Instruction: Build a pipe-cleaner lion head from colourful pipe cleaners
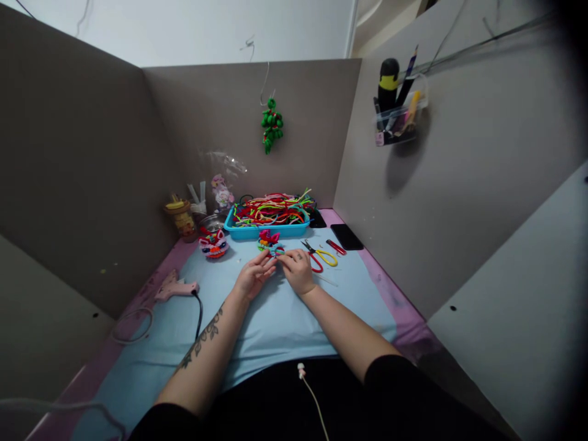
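Observation:
My left hand (pixel 255 274) is over the blue cloth, its fingers curled around the near side of a small light-blue fuzzy craft piece (pixel 276 250). My right hand (pixel 297 269) pinches the same piece from the right, fingertips close to those of the left. Part of it is hidden by the fingers. Just behind it is a pink, red and orange fuzzy craft piece (pixel 267 237); whether the two are joined I cannot tell. Scissors (pixel 325 255) with one red and one yellow handle lie partly open beside my right hand.
A blue tray (pixel 266 233) heaped with colourful pipe cleaners (pixel 273 210) stands at the back. Left of it sits a fuzzy animal-head figure (pixel 214 245). A pink glue gun (pixel 177 286) lies farther left. A red cutter (pixel 337 247) and black phone (pixel 346 237) lie right.

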### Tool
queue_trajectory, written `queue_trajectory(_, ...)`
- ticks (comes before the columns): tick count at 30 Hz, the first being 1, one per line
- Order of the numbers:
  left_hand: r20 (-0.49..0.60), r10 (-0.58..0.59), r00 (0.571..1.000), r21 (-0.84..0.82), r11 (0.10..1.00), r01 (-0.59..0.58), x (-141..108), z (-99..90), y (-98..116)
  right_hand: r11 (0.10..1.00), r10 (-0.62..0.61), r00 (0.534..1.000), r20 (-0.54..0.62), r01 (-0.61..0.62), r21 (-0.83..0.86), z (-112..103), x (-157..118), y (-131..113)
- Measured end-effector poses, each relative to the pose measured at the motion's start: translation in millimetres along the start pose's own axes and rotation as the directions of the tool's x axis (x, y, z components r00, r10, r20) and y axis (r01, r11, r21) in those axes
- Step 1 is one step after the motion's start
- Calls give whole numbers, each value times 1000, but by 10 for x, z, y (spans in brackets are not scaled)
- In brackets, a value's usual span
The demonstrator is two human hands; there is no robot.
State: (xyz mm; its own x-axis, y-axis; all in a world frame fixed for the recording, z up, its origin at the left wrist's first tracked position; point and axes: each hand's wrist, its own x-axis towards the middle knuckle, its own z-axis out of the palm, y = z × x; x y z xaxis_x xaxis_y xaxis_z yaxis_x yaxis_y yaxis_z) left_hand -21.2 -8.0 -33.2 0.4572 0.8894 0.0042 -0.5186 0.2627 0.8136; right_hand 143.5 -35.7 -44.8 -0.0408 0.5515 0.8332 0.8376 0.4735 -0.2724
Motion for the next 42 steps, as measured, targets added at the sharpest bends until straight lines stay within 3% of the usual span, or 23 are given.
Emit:
queue_trajectory(18, 36, 50, 998, 32, 998, -51, -2, 28, -53, 995, 100, 995, -21, -100, 13, 8, 30, -30)
queue_trajectory(30, 11, 74, 997, 101, 992, -75, 20, 52, -117, 967, 217, 975, -39, -209, 146, 55, 34, -22)
queue_trajectory(39, 38, 102, 994, 130, 986, -107, 6, 66, -80, 955, 239, 971, 9, -237, 178, 49, 44, -43)
queue_trajectory(42, 18, 124, 992, 186, 974, -125, -1, 82, -71, 921, 297, 954, 43, -298, 250, 66, 37, -36)
